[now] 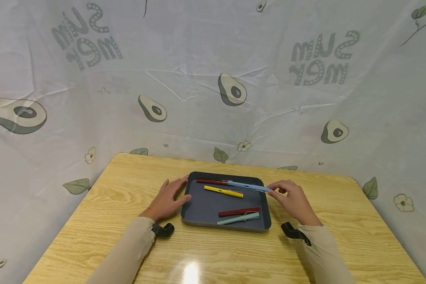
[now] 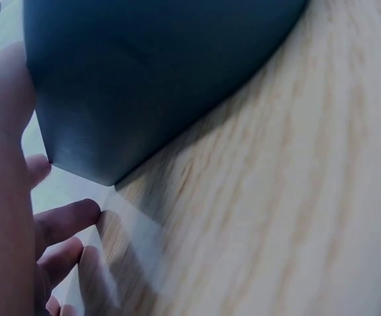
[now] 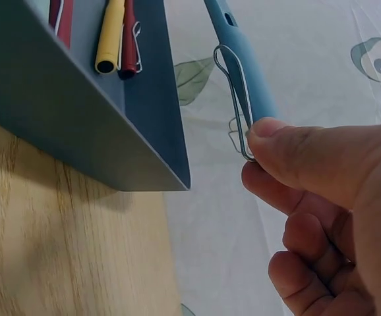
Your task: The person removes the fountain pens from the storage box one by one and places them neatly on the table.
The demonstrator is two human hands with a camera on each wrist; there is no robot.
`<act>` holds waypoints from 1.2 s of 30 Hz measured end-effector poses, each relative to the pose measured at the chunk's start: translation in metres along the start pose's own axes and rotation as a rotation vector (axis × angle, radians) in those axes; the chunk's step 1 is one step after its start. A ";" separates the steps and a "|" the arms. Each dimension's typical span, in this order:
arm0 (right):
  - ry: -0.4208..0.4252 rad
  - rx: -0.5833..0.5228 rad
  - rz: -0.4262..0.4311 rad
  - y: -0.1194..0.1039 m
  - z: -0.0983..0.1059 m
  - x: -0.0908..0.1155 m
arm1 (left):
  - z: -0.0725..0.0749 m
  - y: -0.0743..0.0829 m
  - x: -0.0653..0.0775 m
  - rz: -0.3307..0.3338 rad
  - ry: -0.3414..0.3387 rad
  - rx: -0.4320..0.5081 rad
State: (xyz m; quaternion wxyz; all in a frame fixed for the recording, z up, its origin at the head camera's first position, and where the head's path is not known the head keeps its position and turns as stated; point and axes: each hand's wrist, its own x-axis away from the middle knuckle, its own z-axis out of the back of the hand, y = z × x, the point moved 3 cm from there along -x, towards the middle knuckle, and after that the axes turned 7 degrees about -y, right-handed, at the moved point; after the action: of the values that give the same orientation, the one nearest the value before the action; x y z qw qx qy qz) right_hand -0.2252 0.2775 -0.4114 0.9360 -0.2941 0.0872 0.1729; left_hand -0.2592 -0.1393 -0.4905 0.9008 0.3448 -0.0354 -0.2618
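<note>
My right hand [image 1: 292, 197] pinches the clip end of a light blue pen [image 1: 248, 185] between thumb and fingers, above the right rim of a dark grey tray [image 1: 202, 209]. In the right wrist view the blue pen [image 3: 243, 66] is raised over the tray's edge. My left hand [image 1: 168, 200] rests at the tray's left side, its thumb at the rim and its fingers spread. Inside the tray lie a dark red pen [image 1: 211, 181] at the back, a yellow pen [image 1: 223, 191] before it, and near the front another red pen [image 1: 238, 212] beside a pale green pen [image 1: 238, 219].
The tray stands on a wood-grained table [image 1: 213, 252]. A pale curtain [image 1: 198, 130] printed with avocados and leaves hangs behind the table and at its sides. Black wrist mounts [image 1: 163, 230] sit on both sleeves.
</note>
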 end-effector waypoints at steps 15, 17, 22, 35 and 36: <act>0.039 0.005 -0.049 0.015 0.008 0.005 | -0.005 -0.001 0.001 -0.033 0.019 -0.024; 0.050 0.011 -0.058 0.018 0.010 0.006 | -0.005 0.000 0.002 -0.036 0.022 -0.023; 0.067 0.015 -0.074 0.024 0.014 0.007 | -0.006 0.000 0.002 -0.043 0.028 -0.021; 0.113 0.021 -0.084 0.044 0.022 0.015 | -0.008 0.001 0.003 -0.047 0.041 -0.025; 0.115 0.023 -0.086 0.046 0.023 0.016 | -0.008 0.001 0.003 -0.049 0.041 -0.027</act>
State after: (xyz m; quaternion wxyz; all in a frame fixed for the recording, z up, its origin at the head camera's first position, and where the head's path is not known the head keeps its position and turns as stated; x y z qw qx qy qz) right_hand -0.2265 0.3306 -0.4213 0.9393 -0.2960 0.1302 0.1144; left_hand -0.2541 -0.1351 -0.4962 0.8991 0.3387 -0.0047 -0.2771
